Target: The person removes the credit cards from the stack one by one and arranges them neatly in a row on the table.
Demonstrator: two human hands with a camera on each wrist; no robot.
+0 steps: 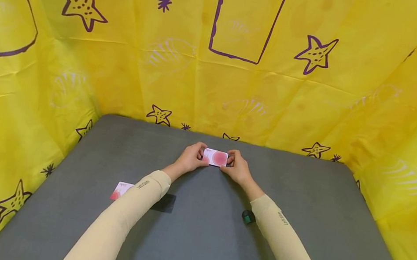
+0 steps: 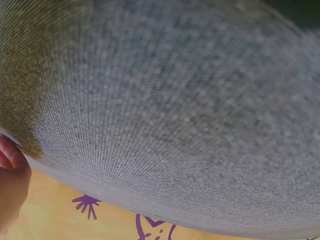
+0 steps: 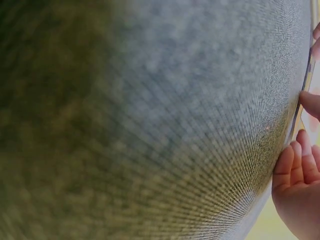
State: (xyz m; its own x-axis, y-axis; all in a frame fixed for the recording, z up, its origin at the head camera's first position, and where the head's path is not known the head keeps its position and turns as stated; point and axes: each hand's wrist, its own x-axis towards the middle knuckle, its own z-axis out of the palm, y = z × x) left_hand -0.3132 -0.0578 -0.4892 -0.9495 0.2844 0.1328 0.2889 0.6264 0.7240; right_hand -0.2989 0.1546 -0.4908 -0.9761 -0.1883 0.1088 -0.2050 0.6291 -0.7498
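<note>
Near the far side of the grey table, both hands hold a small white-and-pink card [image 1: 215, 157] printed with a large pink circle. At its left end my left hand [image 1: 191, 156] pinches it between thumb and fingers. The right end is pinched by my right hand [image 1: 238, 167]. In the left wrist view a hand [image 2: 14, 185] shows only at the left edge. The right wrist view has my right hand [image 3: 300, 195] at its right side, fingers bent by the card's edge.
A second white-and-pink card [image 1: 121, 189] lies on the table [image 1: 192, 243], partly hidden by the left sleeve [image 1: 116, 219]. A dark flat rectangle [image 1: 164, 203] shows beyond that sleeve. Beside the right sleeve [image 1: 284, 243] lies a small black-and-green object [image 1: 248, 217]. Yellow patterned cloth [image 1: 222, 87] surrounds the table.
</note>
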